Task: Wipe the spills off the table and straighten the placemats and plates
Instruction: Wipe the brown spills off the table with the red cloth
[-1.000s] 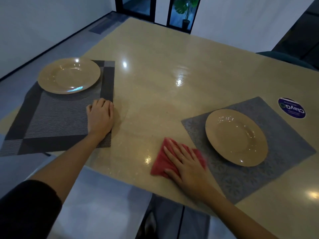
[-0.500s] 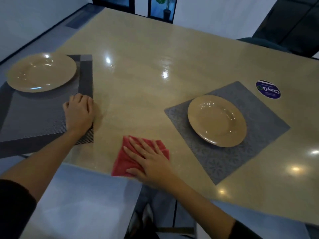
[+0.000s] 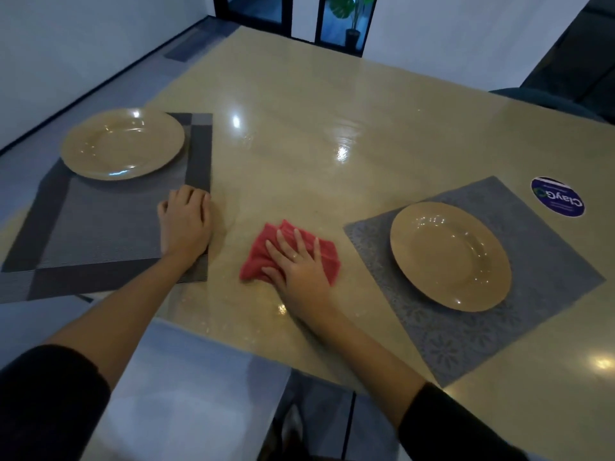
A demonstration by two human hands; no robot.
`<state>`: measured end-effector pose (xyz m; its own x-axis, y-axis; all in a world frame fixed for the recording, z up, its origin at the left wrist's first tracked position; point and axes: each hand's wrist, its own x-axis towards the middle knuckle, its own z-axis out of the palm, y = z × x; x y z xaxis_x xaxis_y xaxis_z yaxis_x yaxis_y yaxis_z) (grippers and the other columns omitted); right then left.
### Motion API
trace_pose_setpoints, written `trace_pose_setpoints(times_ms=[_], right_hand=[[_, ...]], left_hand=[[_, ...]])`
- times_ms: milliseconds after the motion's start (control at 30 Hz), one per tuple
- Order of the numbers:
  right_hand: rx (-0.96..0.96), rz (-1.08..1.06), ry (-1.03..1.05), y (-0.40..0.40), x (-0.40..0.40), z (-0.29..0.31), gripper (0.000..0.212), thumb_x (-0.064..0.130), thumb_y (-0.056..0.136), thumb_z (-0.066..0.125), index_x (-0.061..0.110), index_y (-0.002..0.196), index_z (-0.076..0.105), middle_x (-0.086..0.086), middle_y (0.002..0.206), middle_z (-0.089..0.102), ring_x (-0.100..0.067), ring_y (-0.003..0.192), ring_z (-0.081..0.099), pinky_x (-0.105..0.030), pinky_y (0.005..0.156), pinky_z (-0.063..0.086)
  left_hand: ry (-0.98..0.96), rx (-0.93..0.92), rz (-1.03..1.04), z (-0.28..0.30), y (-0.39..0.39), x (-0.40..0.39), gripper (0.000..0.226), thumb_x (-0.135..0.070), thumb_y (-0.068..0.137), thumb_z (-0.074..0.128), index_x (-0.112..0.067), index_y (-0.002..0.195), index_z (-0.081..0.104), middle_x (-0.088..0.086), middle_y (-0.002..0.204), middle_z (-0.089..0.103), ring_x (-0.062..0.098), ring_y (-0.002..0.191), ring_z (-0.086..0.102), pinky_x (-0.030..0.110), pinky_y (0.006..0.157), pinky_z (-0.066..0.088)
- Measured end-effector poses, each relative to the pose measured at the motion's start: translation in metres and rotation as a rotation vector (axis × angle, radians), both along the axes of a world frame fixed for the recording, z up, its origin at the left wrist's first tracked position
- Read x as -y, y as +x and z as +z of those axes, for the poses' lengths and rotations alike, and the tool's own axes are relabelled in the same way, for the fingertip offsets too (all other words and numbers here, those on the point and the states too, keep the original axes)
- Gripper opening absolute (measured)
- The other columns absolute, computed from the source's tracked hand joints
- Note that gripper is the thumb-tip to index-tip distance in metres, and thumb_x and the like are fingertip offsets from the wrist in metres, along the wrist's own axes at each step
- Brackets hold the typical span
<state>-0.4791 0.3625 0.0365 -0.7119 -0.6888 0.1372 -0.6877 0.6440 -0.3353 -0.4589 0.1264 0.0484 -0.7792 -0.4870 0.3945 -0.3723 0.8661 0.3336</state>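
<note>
Red cloth (image 3: 293,252) lies near the desk's (image 3: 332,111) front edge, half hidden under the flat, released right grip (image 3: 296,264). Left grip (image 3: 184,224), released, presses the dark placemat (image 3: 100,227), whose near-left corner is cut off.

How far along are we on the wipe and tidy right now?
Nothing looks finished. In hand: the right hand presses the red cloth flat on the table between the mats, while the left hand rests on the dark striped placemat. Left: the grey placemat sits skewed, and the left plate sits at its mat's far corner.
</note>
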Motion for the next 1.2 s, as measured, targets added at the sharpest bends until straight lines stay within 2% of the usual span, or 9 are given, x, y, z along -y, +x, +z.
trace_pose_setpoints(times_ms=[67,200,300,433,533,733,867,1033,1200], right_hand=[[0.049,0.024,0.036,-0.029,0.034,0.005,0.05,0.047,0.096,0.038,0.025,0.142,0.042,0.0,0.154,0.032,-0.03,0.147,0.013,-0.053,0.117,0.0],[0.046,0.111,0.083,-0.087,0.071,0.011,0.052,0.046,0.098,0.035,0.026,0.146,0.034,0.001,0.157,0.024,-0.028,0.148,0.008,-0.055,0.117,0.0],[-0.025,0.278,0.147,-0.114,0.069,0.01,0.057,0.047,0.098,0.034,0.026,0.149,0.024,0.001,0.159,0.016,-0.028,0.148,0.001,-0.057,0.116,-0.001],[-0.153,0.589,0.147,-0.117,0.045,0.003,0.053,0.044,0.1,0.027,0.035,0.15,0.012,0.006,0.16,0.009,-0.023,0.148,-0.006,-0.05,0.116,-0.011],[-0.157,0.679,0.162,-0.138,0.033,0.001,0.051,0.043,0.1,0.026,0.032,0.149,0.018,0.008,0.16,0.013,-0.016,0.148,-0.002,-0.049,0.118,-0.007],[-0.032,0.415,0.12,-0.226,0.022,0.011,0.052,0.042,0.1,0.032,0.028,0.149,0.023,0.006,0.159,0.016,-0.016,0.148,0.005,-0.047,0.118,-0.001],[0.039,0.143,0.072,-0.286,0.005,0.007,0.051,0.036,0.099,0.036,0.022,0.148,0.028,0.0,0.157,0.022,-0.02,0.147,0.012,-0.054,0.117,0.008],[0.045,-0.206,0.059,-0.338,-0.032,0.001,0.052,0.034,0.1,0.036,0.018,0.149,0.026,-0.001,0.159,0.017,-0.021,0.148,0.01,-0.051,0.118,0.006],[0.041,-0.311,0.096,-0.379,-0.047,0.002,0.053,0.031,0.101,0.036,0.012,0.149,0.025,-0.004,0.159,0.016,-0.025,0.148,0.009,-0.056,0.115,0.007]], left_hand=[[0.005,0.007,0.007,0.0,0.001,0.001,0.025,-0.026,0.1,0.034,-0.014,0.098,0.056,0.008,0.1,0.055,0.029,0.098,0.048,0.044,0.083,0.033],[0.008,0.0,0.046,-0.002,0.001,0.002,0.017,-0.021,0.098,0.04,-0.016,0.099,0.056,0.008,0.099,0.058,0.027,0.097,0.05,0.042,0.08,0.033],[0.04,0.016,0.041,-0.003,0.0,0.002,0.016,-0.021,0.099,0.04,-0.017,0.101,0.055,0.006,0.1,0.059,0.024,0.098,0.051,0.042,0.084,0.034],[0.088,0.019,-0.025,-0.003,0.002,0.003,0.025,-0.029,0.097,0.032,-0.02,0.103,0.054,0.001,0.105,0.057,0.019,0.102,0.049,0.04,0.088,0.033],[0.075,0.022,-0.053,-0.002,0.002,0.002,0.03,-0.032,0.097,0.03,-0.021,0.108,0.055,0.0,0.115,0.057,0.017,0.11,0.049,0.04,0.092,0.033],[0.082,0.06,-0.022,-0.008,0.0,0.008,0.041,-0.039,0.098,0.025,-0.022,0.121,0.054,0.001,0.129,0.055,0.019,0.121,0.046,0.044,0.099,0.033],[0.079,0.073,-0.012,-0.007,-0.001,0.005,0.044,-0.039,0.098,0.023,-0.021,0.123,0.054,0.0,0.13,0.055,0.018,0.121,0.047,0.04,0.097,0.033],[0.086,0.074,-0.002,-0.005,-0.002,0.003,0.043,-0.037,0.098,0.026,-0.021,0.125,0.055,-0.003,0.131,0.055,0.015,0.122,0.046,0.038,0.098,0.032],[0.11,0.068,-0.006,-0.004,-0.002,0.001,0.044,-0.038,0.098,0.025,-0.021,0.124,0.056,-0.004,0.131,0.055,0.013,0.123,0.045,0.034,0.099,0.03]])
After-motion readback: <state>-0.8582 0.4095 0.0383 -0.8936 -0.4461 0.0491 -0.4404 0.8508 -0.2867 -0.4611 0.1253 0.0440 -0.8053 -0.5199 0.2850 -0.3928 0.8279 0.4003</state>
